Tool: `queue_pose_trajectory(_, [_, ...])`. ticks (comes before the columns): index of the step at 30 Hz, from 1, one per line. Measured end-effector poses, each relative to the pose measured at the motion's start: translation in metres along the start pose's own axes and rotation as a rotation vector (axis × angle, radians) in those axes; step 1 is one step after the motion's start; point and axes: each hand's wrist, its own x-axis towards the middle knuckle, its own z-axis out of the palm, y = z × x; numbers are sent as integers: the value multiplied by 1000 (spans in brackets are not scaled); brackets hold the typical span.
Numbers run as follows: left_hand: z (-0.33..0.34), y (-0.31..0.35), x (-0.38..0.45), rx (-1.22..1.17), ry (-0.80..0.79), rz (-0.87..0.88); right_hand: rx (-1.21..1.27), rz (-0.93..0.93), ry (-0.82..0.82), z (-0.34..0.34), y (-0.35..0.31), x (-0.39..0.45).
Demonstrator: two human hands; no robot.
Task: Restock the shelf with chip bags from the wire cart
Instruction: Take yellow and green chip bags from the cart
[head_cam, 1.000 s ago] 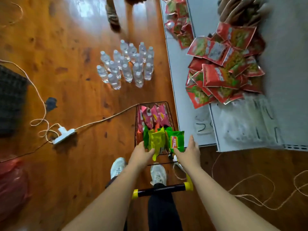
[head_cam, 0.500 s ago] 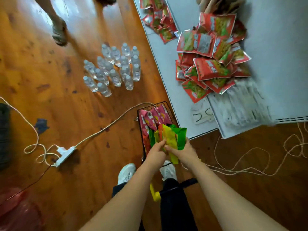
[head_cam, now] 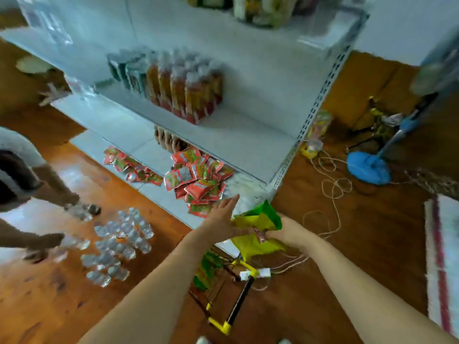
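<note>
A bunch of green and yellow chip bags (head_cam: 258,220) is held up in front of the white shelf unit (head_cam: 248,135). My right hand (head_cam: 285,232) grips the bunch from the right. My left hand (head_cam: 221,219) presses flat against its left side, fingers stretched toward the shelf. Below my hands stands the wire cart (head_cam: 218,284) with its yellow and black handle (head_cam: 238,301); more green bags (head_cam: 206,269) remain inside it. Red chip bags (head_cam: 198,180) lie piled on the bottom shelf.
Several water bottles (head_cam: 116,247) stand on the wooden floor at the left, where another person's arms (head_cam: 37,207) reach. A blue fan base (head_cam: 367,167), loose cords (head_cam: 330,194) and a rug (head_cam: 444,264) lie to the right. Packaged goods (head_cam: 178,88) fill the middle shelf.
Both hands lifted the green and yellow bags out of the cart and up toward the shelf. My view swung upward from the floor to the shelf front.
</note>
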Motion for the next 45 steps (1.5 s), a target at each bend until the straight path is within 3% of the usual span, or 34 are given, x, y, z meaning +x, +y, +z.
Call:
queue_pose_trajectory(5, [26,154,16,-302,-228,59,214,-17,121,-118,43,-92])
queue_pose_trajectory(10, [113,298,39,-341,-96,137,703,-1,456,-207,146,-164])
queue_pose_trajectory(14, [197,413,51,-395,-153,143,1071,-10,705,-262,239,-224])
queue_pose_trajectory(19, [302,530,63,-482,-244,195,992,74,870,-307,353,-278])
queue_pose_trajectory(23, [374,606,67,-514,-385,235,1018,153,1013,-347,404,-316])
queue_pose_trajectory(31, [491,727,153,-368,-627,368,951,398,1231,-441,514,-320])
queue_pose_trajectory(36, [536,808,221,-343,-809,354,1132,457,1395,-521,558,-311])
queue_pose_trajectory(40, [552,873,269,-233,-973,532,1272,488,1530,-579,595,-302])
queue_pose_trajectory(45, [607,938,323,-45,-972,650,1360,497,1598,-639,637,-289])
